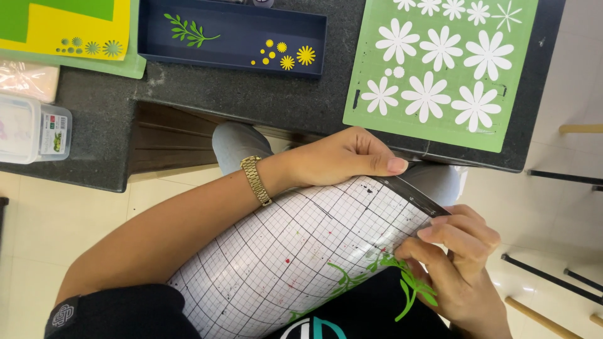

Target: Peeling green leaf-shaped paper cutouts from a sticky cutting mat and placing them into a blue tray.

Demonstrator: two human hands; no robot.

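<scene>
My left hand (348,157), with a gold watch on its wrist, grips the top edge of a curled clear gridded cutting mat (295,251) held over my lap. My right hand (455,257) pinches the mat's right edge, its fingers touching green paper leaf sprigs (411,285) stuck to the mat. More green stems (342,279) lie along the mat's lower edge.
On the dark table (251,94) lies a green mat (490,135) with several white paper flowers, a navy tray (239,53) with a green sprig and small yellow flowers, a yellow-green sheet (69,31) at top left, and a clear plastic box (31,129). Chair legs (559,176) stand on the right.
</scene>
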